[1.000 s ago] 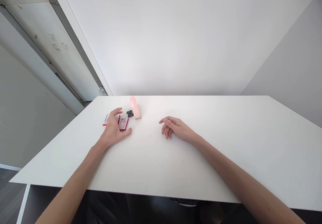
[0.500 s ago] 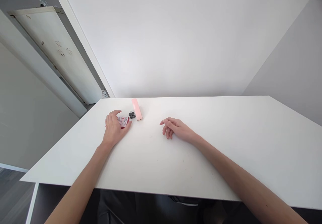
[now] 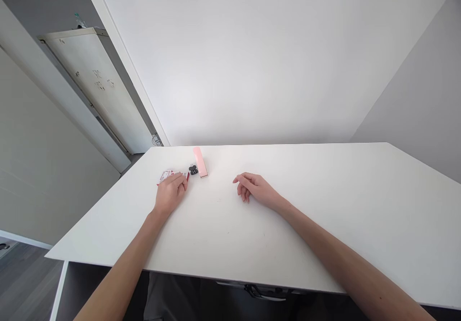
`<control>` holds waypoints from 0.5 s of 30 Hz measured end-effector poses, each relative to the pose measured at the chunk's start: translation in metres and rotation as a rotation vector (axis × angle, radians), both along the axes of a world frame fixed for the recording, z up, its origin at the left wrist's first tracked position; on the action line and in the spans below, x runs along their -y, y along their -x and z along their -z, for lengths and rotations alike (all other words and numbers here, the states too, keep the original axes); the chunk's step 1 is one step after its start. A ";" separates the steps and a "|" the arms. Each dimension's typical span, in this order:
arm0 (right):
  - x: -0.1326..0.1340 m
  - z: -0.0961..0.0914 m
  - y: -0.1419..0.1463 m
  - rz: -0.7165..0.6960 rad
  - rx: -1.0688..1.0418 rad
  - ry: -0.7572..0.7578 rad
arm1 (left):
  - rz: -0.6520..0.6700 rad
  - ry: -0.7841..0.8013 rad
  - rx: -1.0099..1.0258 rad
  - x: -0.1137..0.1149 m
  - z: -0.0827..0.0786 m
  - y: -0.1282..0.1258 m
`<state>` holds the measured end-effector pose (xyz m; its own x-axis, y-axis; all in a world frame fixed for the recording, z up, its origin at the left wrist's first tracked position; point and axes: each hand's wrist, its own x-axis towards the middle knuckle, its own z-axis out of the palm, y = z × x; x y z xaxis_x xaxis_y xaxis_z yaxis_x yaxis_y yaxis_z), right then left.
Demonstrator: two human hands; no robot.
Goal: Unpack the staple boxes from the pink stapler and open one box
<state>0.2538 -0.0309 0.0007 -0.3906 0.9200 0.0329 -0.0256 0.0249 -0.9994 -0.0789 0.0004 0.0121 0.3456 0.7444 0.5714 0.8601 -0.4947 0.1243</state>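
My left hand (image 3: 171,194) rests at the left of the white table, its fingers curled in and bunched together. It lies over the near side of a flat red and white printed box (image 3: 166,174), whose edges show on both sides of the knuckles. The fingertips are hidden, so a grip on the box cannot be made out. Just right of that box sit small black objects (image 3: 193,169) of unclear kind, and beside them a long pink stapler-like item (image 3: 200,162). My right hand (image 3: 256,189) lies at mid-table with loosely bent, parted fingers, holding nothing.
The white table (image 3: 317,186) meets a plain wall (image 3: 270,61) along its back edge. Beyond the wall's left end stands a tall white cabinet (image 3: 97,85) with a bottle (image 3: 80,21) on top. Grey floor (image 3: 25,273) shows at lower left.
My left hand has gone from spread around the box to curled over its near side; more of the box shows on the left. The view has tilted slightly upward. My right hand stays put.
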 end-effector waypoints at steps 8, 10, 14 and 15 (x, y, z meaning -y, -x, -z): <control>-0.003 0.003 -0.001 0.191 0.016 -0.014 | 0.106 0.084 -0.072 0.004 0.005 -0.007; -0.004 0.004 -0.002 0.234 0.018 -0.013 | 0.119 0.104 -0.060 0.006 0.004 -0.011; -0.003 0.004 -0.003 0.235 0.056 -0.018 | 0.157 0.169 -0.015 0.014 0.001 -0.022; -0.003 0.004 -0.003 0.228 0.069 -0.020 | 0.177 0.190 -0.006 0.016 0.000 -0.025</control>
